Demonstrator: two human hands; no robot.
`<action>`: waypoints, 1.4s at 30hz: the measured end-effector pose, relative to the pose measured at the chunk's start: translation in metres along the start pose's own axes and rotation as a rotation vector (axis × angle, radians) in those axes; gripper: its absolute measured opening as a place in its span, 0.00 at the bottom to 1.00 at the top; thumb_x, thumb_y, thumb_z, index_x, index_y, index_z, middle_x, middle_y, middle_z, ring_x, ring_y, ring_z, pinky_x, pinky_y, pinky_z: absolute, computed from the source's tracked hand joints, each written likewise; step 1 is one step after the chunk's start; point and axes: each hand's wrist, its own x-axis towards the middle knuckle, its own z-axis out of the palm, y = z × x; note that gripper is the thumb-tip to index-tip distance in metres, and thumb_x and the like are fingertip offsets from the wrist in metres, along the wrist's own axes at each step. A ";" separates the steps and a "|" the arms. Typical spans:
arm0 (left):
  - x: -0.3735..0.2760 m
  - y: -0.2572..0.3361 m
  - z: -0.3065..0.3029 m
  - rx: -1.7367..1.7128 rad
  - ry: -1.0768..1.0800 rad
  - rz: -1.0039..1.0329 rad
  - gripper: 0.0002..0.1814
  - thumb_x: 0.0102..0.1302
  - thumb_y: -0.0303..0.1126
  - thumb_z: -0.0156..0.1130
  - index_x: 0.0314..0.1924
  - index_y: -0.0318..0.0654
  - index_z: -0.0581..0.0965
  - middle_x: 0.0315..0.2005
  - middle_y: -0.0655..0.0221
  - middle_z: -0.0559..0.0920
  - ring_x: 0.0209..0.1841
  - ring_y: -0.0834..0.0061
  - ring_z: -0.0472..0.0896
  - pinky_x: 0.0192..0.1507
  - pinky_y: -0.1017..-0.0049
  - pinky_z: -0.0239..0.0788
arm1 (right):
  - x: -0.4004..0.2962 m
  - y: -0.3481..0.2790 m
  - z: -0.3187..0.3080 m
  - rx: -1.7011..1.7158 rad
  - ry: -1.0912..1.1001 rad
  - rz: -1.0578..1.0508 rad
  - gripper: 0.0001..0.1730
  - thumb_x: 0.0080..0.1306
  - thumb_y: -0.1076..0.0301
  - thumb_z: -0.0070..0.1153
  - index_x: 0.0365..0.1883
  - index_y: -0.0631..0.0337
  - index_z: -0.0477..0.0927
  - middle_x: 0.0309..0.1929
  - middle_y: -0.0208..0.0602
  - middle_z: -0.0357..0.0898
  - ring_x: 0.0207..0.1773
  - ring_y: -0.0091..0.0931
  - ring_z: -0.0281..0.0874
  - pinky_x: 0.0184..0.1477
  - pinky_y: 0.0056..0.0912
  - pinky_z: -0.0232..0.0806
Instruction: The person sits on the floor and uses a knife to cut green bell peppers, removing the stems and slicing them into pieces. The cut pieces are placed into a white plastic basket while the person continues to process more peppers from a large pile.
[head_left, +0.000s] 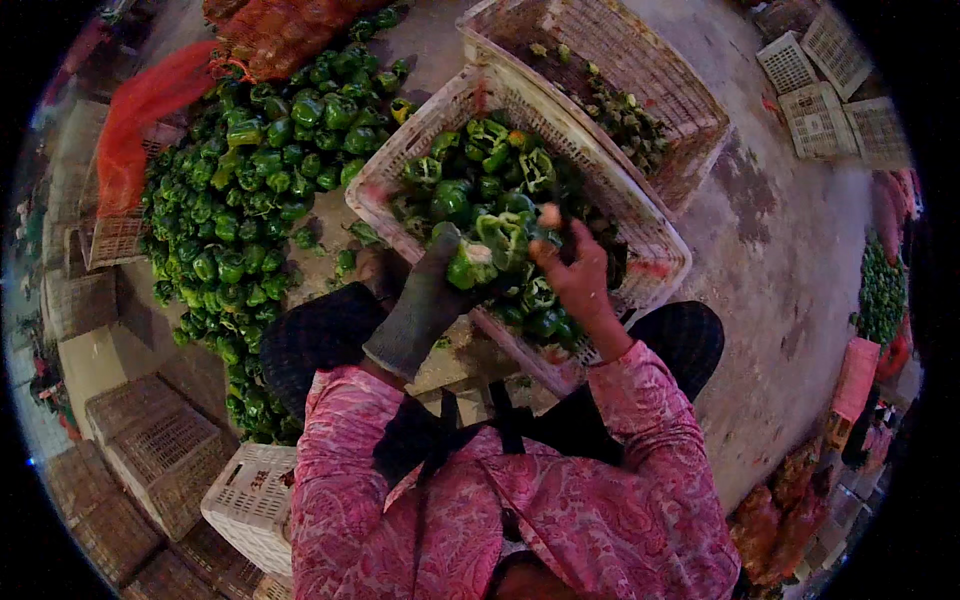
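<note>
My left hand (424, 292), in a grey glove, grips a green bell pepper (471, 271) above a pale plastic crate (630, 232). A pale patch shows on top of that pepper. Right beside it is an opened green pepper (504, 238) with its hollow inside facing up; which hand supports it is unclear. My right hand (577, 274) is bare, blurred and curved at the opened pepper's right side. A small pale pinkish shape (550, 216) shows near its fingertips, too blurred to name. Whole and cut green peppers (487, 142) fill much of the crate below.
A large heap of green peppers (240, 195) covers the floor at left, below red mesh sacks (277, 37). Behind my crate, a second crate (637, 45) holds pepper cores and scraps (626, 112). An upturned white crate (251, 495) stands at lower left; more crates (817, 120) are stacked at far right.
</note>
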 end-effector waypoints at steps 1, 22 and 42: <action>0.002 -0.001 -0.006 -0.048 -0.036 -0.046 0.33 0.64 0.56 0.55 0.59 0.39 0.68 0.54 0.58 0.74 0.56 0.60 0.73 0.59 0.59 0.67 | -0.006 0.001 0.005 -0.045 -0.077 -0.112 0.25 0.58 0.67 0.65 0.53 0.61 0.73 0.45 0.35 0.77 0.44 0.28 0.77 0.46 0.29 0.70; 0.007 -0.016 -0.015 0.382 0.069 -0.082 0.25 0.68 0.50 0.54 0.54 0.36 0.69 0.46 0.64 0.76 0.46 0.69 0.78 0.49 0.67 0.74 | -0.023 -0.006 0.017 0.358 -0.214 0.410 0.14 0.65 0.70 0.55 0.50 0.59 0.78 0.23 0.20 0.71 0.17 0.13 0.63 0.17 0.18 0.55; 0.006 -0.018 -0.033 0.268 -0.028 -0.233 0.22 0.64 0.35 0.60 0.57 0.39 0.71 0.49 0.68 0.77 0.49 0.70 0.78 0.52 0.66 0.73 | -0.021 0.005 0.024 0.257 -0.319 0.303 0.17 0.59 0.67 0.64 0.46 0.63 0.80 0.28 0.25 0.78 0.29 0.14 0.71 0.30 0.22 0.66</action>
